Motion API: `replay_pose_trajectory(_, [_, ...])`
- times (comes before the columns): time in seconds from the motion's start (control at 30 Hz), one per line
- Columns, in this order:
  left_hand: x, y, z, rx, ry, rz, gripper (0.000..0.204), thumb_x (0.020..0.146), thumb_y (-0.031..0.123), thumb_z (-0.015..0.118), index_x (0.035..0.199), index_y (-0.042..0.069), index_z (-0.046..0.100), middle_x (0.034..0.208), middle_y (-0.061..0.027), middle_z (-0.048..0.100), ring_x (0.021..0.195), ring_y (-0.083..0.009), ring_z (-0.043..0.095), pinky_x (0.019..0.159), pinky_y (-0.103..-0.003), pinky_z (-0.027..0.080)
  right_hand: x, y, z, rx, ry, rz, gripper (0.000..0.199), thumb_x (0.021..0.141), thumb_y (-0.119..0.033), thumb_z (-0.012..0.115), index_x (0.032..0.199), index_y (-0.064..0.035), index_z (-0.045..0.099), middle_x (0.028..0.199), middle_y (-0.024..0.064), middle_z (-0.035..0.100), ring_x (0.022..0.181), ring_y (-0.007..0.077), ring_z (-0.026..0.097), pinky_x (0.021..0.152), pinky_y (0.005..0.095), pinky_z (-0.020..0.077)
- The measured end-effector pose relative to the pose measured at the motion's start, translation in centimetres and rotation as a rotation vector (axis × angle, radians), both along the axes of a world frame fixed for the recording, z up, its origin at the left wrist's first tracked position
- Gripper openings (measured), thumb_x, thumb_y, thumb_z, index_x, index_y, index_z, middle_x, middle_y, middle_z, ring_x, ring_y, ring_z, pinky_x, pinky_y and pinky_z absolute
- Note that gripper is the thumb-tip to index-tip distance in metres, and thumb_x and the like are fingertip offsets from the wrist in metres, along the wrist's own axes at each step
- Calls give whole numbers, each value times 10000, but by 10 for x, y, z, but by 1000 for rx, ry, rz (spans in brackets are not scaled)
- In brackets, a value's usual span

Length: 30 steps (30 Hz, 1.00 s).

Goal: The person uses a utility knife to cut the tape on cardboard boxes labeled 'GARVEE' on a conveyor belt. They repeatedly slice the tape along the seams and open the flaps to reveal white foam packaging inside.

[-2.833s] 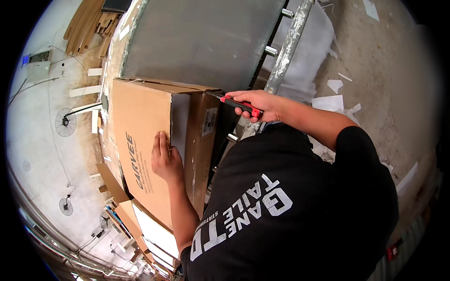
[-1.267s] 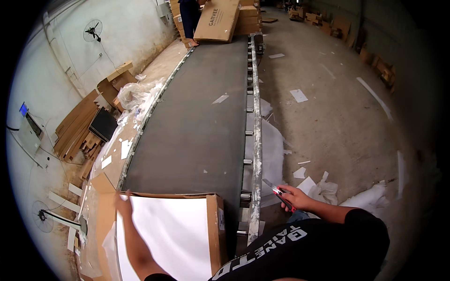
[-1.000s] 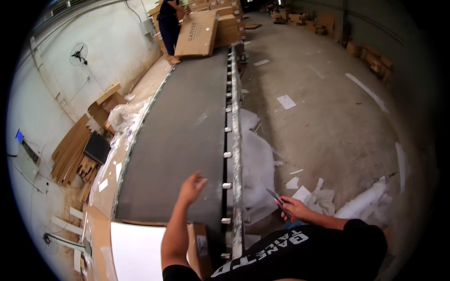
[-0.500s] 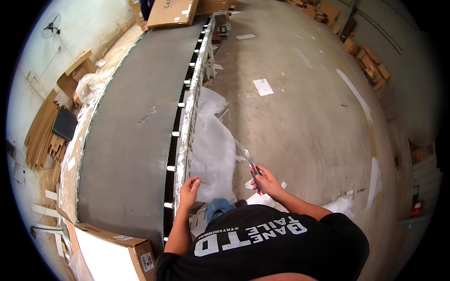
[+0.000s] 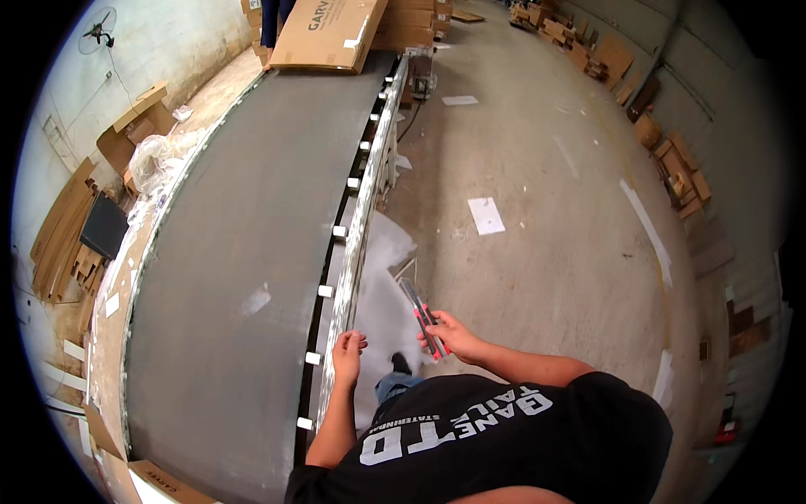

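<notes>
We see our right hand (image 5: 449,336) just below the middle of the frame, its fingers closed around a red-and-black utility knife (image 5: 422,315). The knife's handle sits in the grip and the grey blade end juts out past the fingers toward the upper left, pointing up the frame. Our left hand (image 5: 348,356) hangs just to the left of it, loosely curled with the fingers bent and nothing in them; it sits right beside the metal side rail (image 5: 363,210) of the conveyor, though we cannot tell whether it touches the rail. The two hands are near each other but apart.

The dark grey conveyor belt (image 5: 235,252) fills the left half of the frame, running from the lower left up to the top centre. At its far end, top centre, a large flat cardboard box (image 5: 327,34) lies across the belt. Another carton's corner (image 5: 159,485) shows at the lower left edge. Flattened cardboard (image 5: 63,227) leans along the wall at far left. Scraps of white paper (image 5: 485,215) lie on the concrete floor (image 5: 554,168) to the right.
</notes>
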<state>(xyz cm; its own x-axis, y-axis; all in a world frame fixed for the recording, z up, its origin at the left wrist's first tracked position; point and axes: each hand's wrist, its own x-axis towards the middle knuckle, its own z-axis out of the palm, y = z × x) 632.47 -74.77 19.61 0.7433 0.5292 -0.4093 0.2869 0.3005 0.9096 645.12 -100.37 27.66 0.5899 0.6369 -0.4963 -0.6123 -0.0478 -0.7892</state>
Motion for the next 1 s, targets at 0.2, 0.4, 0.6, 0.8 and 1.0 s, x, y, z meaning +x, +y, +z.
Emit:
replay_pose_trajectory(0.2, [172,10,36,127,-116,-316,261,1014,225,639,1113,-16,649,991,-78,710,912,-153,682,826,-299,534,154,15,13,39,43,-206,305,1025,-136,542,1307,-51,462,1090,139,684,919,224,699,710,366,594])
replay_pose_trajectory(0.4, [326,59,33,1243,42,-119,359,920,249,721,1192,24,652,1176,-135,688,1129,-279,632,1039,-458,436,313,22,-48,50,140,-165,281,1011,-129,555,1265,-44,472,1050,133,665,889,244,700,630,402,606])
replay_pose_trajectory(0.6, [321,104,-52,1304,884,205,704,977,471,560,1541,92,378,1646,-117,305,1538,-321,222,1238,-529,144,466,57,-58,-84,148,129,265,1001,-131,562,1248,-60,493,1066,126,663,882,235,702,667,421,607])
replay_pose_trajectory(0.8, [330,104,-50,1281,900,241,639,974,398,567,1513,83,434,1650,-98,309,1538,-292,234,1243,-503,144,582,140,-46,-114,72,307,307,974,-128,581,1256,-25,517,1008,112,657,836,214,700,577,398,590])
replay_pose_trajectory(1.0, [343,103,-40,1249,838,293,579,967,330,585,1464,53,475,1621,-127,358,1522,-308,278,1240,-496,160,624,265,-55,-30,93,585,301,1002,-146,567,1271,-16,533,1055,107,668,872,194,683,619,371,575])
